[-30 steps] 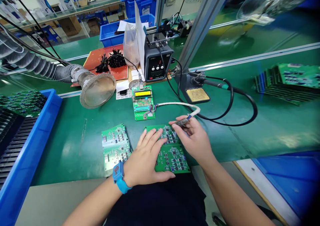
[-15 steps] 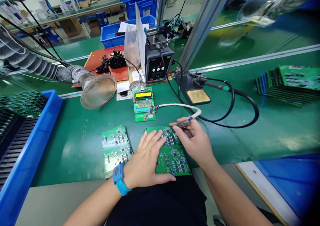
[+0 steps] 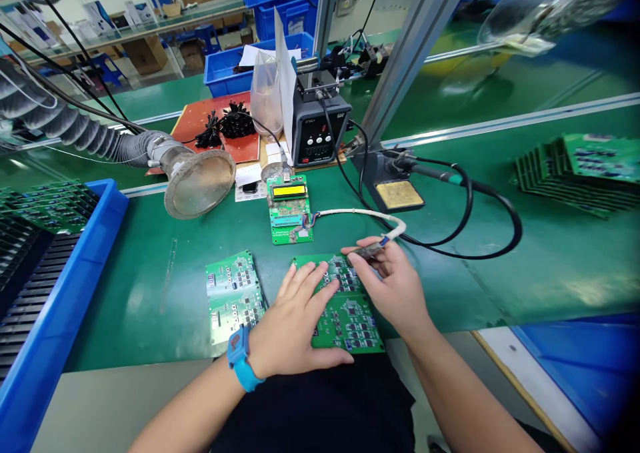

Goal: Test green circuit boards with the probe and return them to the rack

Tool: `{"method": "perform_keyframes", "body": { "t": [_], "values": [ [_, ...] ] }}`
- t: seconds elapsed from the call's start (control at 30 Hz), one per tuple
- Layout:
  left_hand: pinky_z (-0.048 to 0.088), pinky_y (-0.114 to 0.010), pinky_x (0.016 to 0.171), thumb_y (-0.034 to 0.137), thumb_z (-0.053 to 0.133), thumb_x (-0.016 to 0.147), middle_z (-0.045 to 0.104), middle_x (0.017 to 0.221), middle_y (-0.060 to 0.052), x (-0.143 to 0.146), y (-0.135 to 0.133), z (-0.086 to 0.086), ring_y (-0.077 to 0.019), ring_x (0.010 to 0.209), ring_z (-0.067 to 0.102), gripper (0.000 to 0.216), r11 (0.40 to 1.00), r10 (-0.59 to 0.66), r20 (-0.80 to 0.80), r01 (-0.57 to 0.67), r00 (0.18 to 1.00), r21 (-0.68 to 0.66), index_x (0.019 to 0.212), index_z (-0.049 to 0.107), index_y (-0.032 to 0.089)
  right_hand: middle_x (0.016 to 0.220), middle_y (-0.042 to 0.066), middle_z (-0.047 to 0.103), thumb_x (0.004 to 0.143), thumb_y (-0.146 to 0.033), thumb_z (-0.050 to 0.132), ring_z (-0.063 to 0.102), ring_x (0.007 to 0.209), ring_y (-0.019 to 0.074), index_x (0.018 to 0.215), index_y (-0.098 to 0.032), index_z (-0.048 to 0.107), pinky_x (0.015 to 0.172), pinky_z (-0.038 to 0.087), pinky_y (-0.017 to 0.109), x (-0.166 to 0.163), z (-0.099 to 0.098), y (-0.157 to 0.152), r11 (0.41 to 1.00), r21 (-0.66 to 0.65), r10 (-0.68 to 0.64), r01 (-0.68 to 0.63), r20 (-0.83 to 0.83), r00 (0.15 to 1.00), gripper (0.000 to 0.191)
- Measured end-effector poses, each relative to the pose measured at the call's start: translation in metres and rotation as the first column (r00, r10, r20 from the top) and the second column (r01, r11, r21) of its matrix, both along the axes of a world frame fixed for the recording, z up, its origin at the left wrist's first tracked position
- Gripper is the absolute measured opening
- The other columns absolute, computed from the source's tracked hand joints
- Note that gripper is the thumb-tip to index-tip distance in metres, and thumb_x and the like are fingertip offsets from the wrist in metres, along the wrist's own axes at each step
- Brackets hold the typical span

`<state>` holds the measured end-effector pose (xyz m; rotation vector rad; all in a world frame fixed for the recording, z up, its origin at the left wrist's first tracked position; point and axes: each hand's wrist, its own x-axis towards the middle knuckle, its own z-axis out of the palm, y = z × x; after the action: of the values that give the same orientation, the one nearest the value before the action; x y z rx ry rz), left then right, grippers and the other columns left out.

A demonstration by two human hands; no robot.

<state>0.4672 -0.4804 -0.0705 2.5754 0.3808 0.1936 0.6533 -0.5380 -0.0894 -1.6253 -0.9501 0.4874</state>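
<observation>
My left hand (image 3: 295,323) lies flat with fingers spread across a green circuit board (image 3: 353,323) at the bench's front edge. In my right hand (image 3: 393,283) is a slim probe (image 3: 364,250), pinched between thumb and fingers over the board's upper edge; its tip is hidden. A white sleeved cable (image 3: 357,211) runs from the probe to a small programmer board (image 3: 291,219) with a lit yellow display. Left of my left hand lies another circuit board (image 3: 234,299), its lower corner partly covered by my wrist.
A soldering station (image 3: 320,133) and its iron stand (image 3: 393,189) stand behind the work, a black cable looping to the right. A fume duct (image 3: 200,183) hangs at left above the bench, near a blue bin (image 3: 65,306) of boards. More boards (image 3: 580,173) stand stacked at right.
Both hands keep nearly the same places on the board and probe. The whole view has shifted very slightly.
</observation>
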Motion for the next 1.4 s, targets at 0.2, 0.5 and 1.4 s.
{"method": "perform_keyframes", "body": {
  "t": [0.2,0.5,1.4],
  "values": [
    [0.013,-0.060,0.116,0.053,0.076,0.074,0.021,0.155,-0.020,-0.001,-0.001,0.002,-0.0341,0.145,0.013,0.098,1.000,0.011,-0.006,-0.011,1.000,0.018,0.146,0.023,0.015,0.094,0.008,0.072,0.083,-0.042,0.064,0.069,0.094,0.0229,0.099,-0.022,0.053,0.089,0.054,0.041,-0.001,0.010,-0.010,0.999,0.033,-0.001,0.004,-0.093,0.996,0.027],
    [0.013,-0.060,0.116,0.049,0.076,0.074,0.021,0.155,-0.018,-0.001,-0.002,0.002,-0.0344,0.145,0.013,0.097,1.000,0.013,0.000,-0.013,1.000,0.008,0.147,0.021,0.016,0.097,0.009,0.073,0.087,-0.037,0.060,0.071,0.091,0.0241,0.100,-0.023,0.058,0.083,0.058,0.037,-0.013,0.011,-0.067,0.994,-0.099,0.041,-0.035,0.056,0.998,0.019],
    [0.014,-0.060,0.116,0.050,0.076,0.073,0.020,0.156,-0.017,0.000,-0.003,0.002,-0.0337,0.145,0.013,0.099,1.000,0.023,-0.002,-0.023,1.000,0.006,0.148,0.018,0.019,0.099,0.006,0.071,0.089,-0.031,0.058,0.069,0.095,0.0222,0.102,-0.024,0.055,0.084,0.057,0.035,-0.017,0.001,-0.067,0.996,-0.078,0.043,-0.034,0.121,0.992,0.014]
  ]
}}
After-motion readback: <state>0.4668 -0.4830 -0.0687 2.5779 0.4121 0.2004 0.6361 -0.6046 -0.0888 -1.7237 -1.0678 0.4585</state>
